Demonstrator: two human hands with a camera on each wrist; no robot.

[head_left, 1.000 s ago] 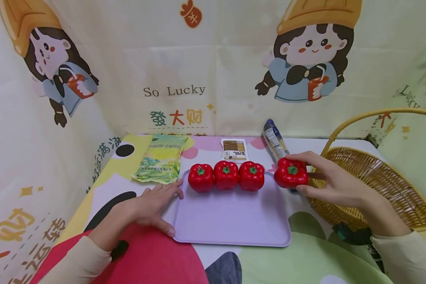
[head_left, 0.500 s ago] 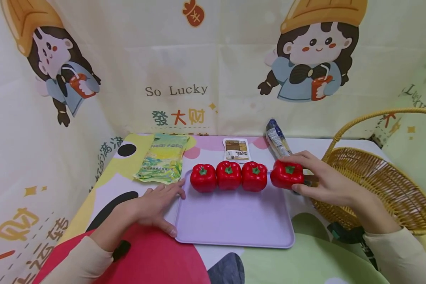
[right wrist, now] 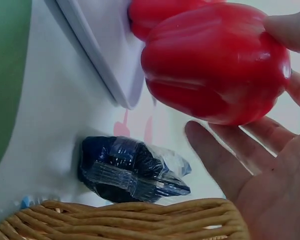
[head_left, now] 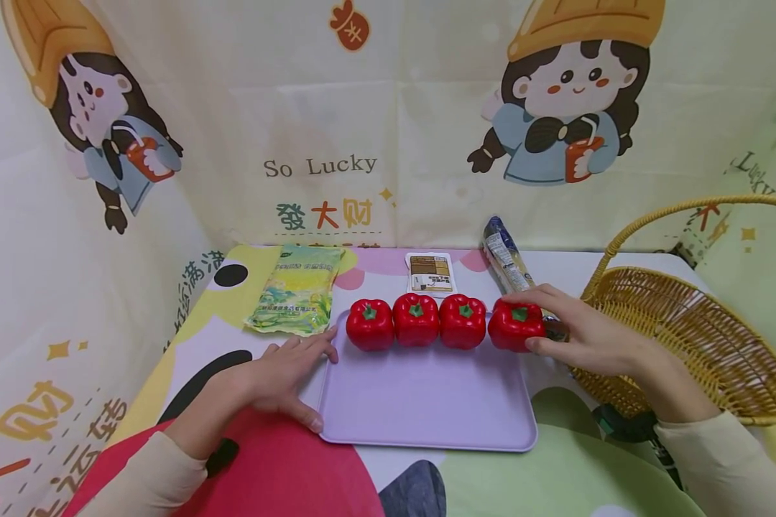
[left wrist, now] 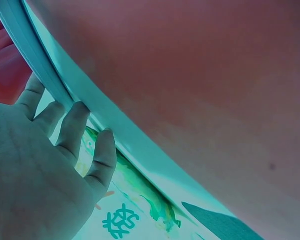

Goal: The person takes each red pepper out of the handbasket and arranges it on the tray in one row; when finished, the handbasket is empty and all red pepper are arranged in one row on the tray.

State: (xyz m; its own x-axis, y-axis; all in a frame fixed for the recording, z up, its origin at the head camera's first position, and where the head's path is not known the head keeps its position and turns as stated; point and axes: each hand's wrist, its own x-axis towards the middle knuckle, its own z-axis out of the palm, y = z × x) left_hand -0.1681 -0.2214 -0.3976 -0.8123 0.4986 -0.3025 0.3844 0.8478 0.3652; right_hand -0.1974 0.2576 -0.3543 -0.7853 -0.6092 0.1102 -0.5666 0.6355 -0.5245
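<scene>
A lilac tray lies on the table, with three red bell peppers in a row along its far side. My right hand grips a fourth red bell pepper between thumb and fingers at the tray's far right corner, just right of the row. In the right wrist view this held pepper is near the tray's corner. My left hand rests against the tray's left edge, fingers extended; the left wrist view shows its fingertips touching the rim.
A wicker basket with a tall handle stands at the right. Behind the held pepper lies a long wrapped package. A small brown-and-white packet lies behind the tray, and a green-yellow bag at back left.
My right hand has brought the held pepper leftward and slightly down, from beside the tray to its far right corner. My left hand keeps its place on the rim.
</scene>
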